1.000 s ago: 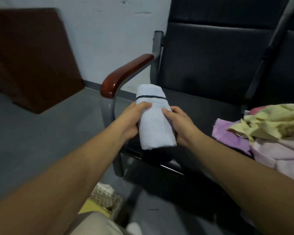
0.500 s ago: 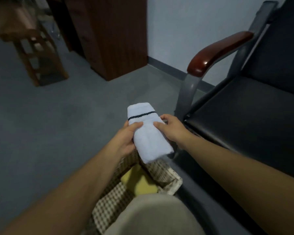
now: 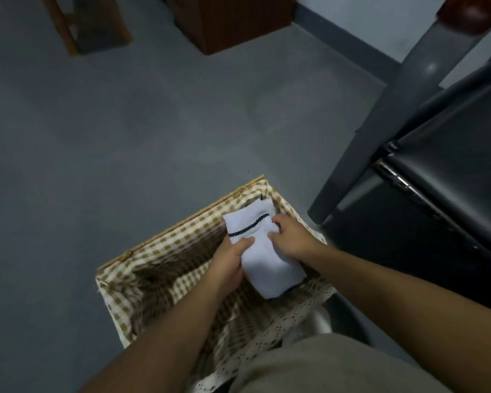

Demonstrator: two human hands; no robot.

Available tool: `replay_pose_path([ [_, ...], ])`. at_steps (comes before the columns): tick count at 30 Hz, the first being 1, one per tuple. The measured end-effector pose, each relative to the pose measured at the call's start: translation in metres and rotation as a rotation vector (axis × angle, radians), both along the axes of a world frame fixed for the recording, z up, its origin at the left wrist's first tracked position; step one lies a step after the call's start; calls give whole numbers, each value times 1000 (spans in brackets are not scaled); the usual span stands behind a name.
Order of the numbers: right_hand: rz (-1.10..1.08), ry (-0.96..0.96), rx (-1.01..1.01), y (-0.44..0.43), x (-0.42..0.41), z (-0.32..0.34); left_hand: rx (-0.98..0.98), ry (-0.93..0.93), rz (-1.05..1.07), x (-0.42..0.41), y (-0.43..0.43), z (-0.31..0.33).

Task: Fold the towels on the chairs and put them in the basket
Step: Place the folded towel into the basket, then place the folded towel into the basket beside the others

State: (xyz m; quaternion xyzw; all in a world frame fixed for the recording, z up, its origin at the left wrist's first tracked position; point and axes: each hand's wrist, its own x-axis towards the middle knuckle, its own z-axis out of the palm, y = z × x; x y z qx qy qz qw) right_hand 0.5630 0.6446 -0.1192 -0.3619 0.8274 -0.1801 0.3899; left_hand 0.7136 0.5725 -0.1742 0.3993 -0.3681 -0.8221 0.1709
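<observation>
**Over the basket: towel held low, not yet released**

Nearest me, my left hand [image 3: 227, 262] and right hand [image 3: 291, 239] each curl fingers and thumb round the folded white towel [image 3: 270, 262], one on each side. They hold it inside the basket [image 3: 182, 223], toward its far right corner. I can't tell whether it touches the bottom. My worry is that an uneven release lets the fold spring open, or an end snags the loose liner [image 3: 153, 282]. Beyond stand the chair [image 3: 451, 194], then a cabinet [image 3: 233, 21].
</observation>
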Motion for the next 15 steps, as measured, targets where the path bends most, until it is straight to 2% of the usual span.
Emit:
replay_pose_path([
  [3, 30, 21, 107, -2, 6, -26, 83, -227, 19, -4, 1, -32],
  [6, 16, 21, 161, -5, 8, -44, 220, -365, 25, -12, 3, -53],
  [11, -40, 47, 117, -6, 5, -62, 243, -106, 186, -7, 7, -73],
  [13, -10, 47, 138, -5, 7, -65, 171, -173, 150, -7, 11, -77],
  [15, 40, 56, 162, -5, 9, -60, -30, -412, 23, -7, 10, -78],
])
